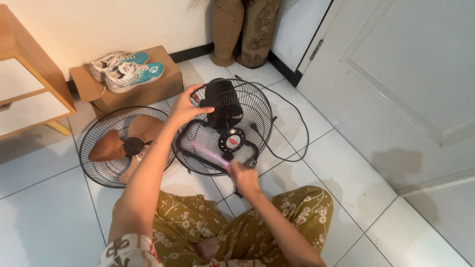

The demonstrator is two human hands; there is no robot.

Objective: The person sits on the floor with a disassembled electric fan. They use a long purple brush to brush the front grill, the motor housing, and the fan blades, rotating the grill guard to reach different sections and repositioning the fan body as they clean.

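Location: home interior. White tiled floor [346, 173]; panelled white door [405, 74] at right; left of door, sneakers [126, 69] on cardboard box [148, 91]; wooden shelf [24, 84] farther left.

Bright, even indoor light, no hard glare; soft shadows on white floor tiles [346, 183] beside the legs and on the door [405, 74]. Motion blur on pink brush [210, 153] and right hand [243, 177]; rest sharp. Slight wide-angle bend at frame edges.
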